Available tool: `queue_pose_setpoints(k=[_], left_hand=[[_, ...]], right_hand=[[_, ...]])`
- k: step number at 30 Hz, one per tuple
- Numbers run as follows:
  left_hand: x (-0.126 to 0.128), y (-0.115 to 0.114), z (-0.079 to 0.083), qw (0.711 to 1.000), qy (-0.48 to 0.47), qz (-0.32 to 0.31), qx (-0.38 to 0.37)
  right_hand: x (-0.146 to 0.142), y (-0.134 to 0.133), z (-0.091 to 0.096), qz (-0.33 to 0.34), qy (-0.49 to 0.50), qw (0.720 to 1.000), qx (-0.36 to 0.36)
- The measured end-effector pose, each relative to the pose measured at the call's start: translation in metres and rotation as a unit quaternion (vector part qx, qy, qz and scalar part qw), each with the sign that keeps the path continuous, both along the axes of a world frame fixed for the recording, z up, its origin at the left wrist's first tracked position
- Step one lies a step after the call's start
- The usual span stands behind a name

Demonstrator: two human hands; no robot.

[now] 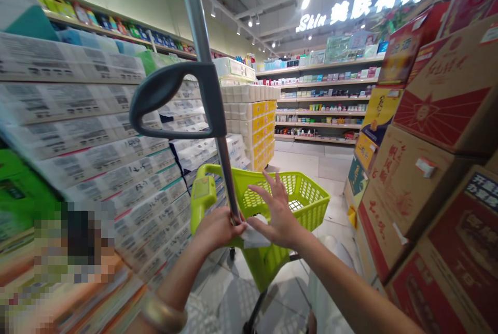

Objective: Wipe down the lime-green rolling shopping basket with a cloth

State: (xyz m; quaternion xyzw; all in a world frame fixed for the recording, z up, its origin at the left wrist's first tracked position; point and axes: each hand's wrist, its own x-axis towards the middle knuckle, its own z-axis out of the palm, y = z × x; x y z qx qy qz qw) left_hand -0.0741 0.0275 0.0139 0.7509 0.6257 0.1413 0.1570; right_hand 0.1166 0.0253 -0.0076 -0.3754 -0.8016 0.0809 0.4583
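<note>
My left hand point(217, 229) is closed around the base of the metal pull handle pole point(218, 131) of a lime green shopping basket trolley point(307, 204). The pole rises to a dark grey loop grip point(163, 90) near the camera. My right hand point(274, 212) hovers over the basket's near rim with its fingers spread. A white piece of paper or cloth point(254, 235) lies between the two hands at the rim; I cannot tell which hand holds it. A gold bangle point(161, 313) circles my left wrist.
Stacked packs of tissue paper point(97, 137) fill the shelves on the left. Red and brown cardboard boxes point(439, 168) tower on the right. A pallet of white and yellow packs point(254, 126) stands ahead. The tiled aisle point(311, 165) leads to far shelves of bottles.
</note>
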Motion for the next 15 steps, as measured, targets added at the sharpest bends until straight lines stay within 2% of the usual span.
queue_pose_setpoints(k=[3, 6, 9, 15], left_hand=[[0.001, 0.000, 0.003, 1.000, 0.016, 0.006, -0.003], [0.003, -0.001, 0.004, 1.000, 0.026, 0.009, -0.003], [0.004, -0.003, 0.005, 1.000, 0.027, 0.008, -0.002], [0.004, -0.005, 0.007, 0.999, 0.038, 0.015, 0.001]], right_hand=[[0.007, -0.003, 0.031, -0.017, 0.005, 0.998, 0.067], [0.008, -0.006, 0.050, 0.008, -0.006, 0.998, 0.070], [0.006, -0.006, 0.054, 0.042, -0.020, 0.997, 0.060], [0.003, -0.006, 0.048, 0.064, -0.018, 0.996, 0.067]])
